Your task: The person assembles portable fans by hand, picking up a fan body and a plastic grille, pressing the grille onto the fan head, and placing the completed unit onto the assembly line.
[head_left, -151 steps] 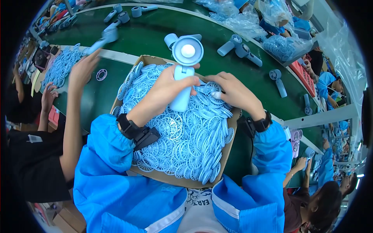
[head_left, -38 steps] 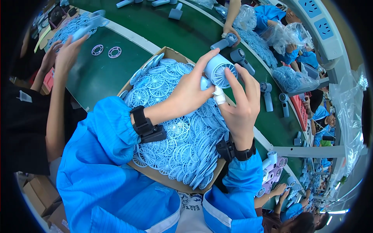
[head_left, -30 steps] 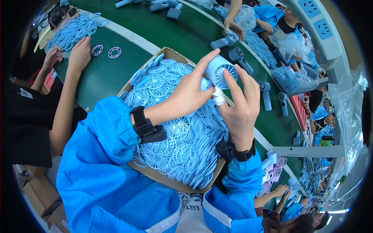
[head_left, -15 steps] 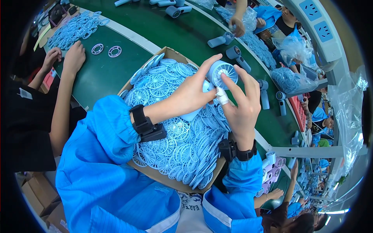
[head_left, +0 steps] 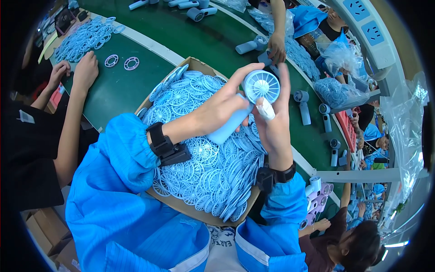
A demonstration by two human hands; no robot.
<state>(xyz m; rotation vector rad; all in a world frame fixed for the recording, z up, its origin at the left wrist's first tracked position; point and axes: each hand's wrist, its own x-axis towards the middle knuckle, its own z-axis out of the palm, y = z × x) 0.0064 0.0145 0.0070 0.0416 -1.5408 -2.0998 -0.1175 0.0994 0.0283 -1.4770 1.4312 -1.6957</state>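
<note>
A light blue handheld fan is held above an open carton, its handle slanting toward the lower left. On its round head sits a spoked grille with a pale centre, facing up at me. My left hand is closed round the neck and handle. My right hand grips the head from the right, its bandaged thumb at the lower rim and a finger along the side. Beneath both hands, the carton is heaped with loose blue spoked grilles.
A green conveyor belt carries several fan bodies; a co-worker's hand touches one just beyond mine. At left, another person's hands rest by two purple rings and a pile of blue rings. Purple and white fans stand at right.
My right fingers have moved off the grille to the side of the head, and the fan has turned to face me more. The co-worker's hand has come down onto a fan body.
</note>
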